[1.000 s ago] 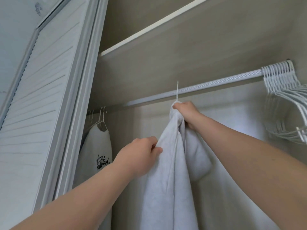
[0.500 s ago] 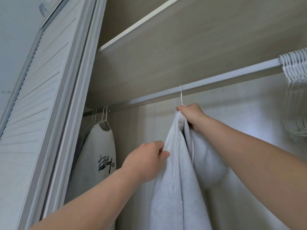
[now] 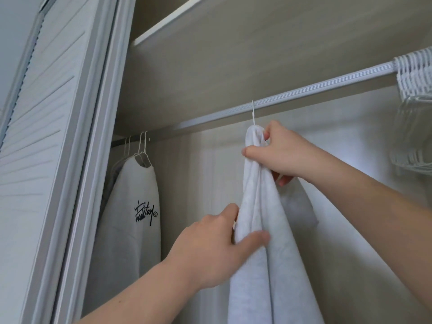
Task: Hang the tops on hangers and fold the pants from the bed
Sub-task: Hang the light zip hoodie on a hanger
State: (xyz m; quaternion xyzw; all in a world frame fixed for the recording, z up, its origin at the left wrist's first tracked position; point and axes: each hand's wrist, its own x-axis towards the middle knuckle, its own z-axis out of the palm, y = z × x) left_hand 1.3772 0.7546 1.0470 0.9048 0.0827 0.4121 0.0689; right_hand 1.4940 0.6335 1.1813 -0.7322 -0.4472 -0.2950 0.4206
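A light grey top (image 3: 259, 265) hangs from a white hanger whose hook (image 3: 253, 112) sits over the closet rod (image 3: 315, 90). My right hand (image 3: 282, 155) grips the top's collar just under the hook. My left hand (image 3: 210, 251) holds the garment's left edge lower down, thumb across the front of the cloth. The hanger's body is hidden inside the fabric.
At the rod's left end hangs a white top with black script print (image 3: 133, 220), with other hangers behind it. A bundle of bare white hangers (image 3: 416, 94) crowds the rod's right end. A louvred closet door (image 3: 46, 136) stands at the left, a shelf (image 3: 210, 43) above.
The hanger hook now sits over the rod. My right hand has shifted its hold on the collar, and my left thumb has come across the front of the cloth.
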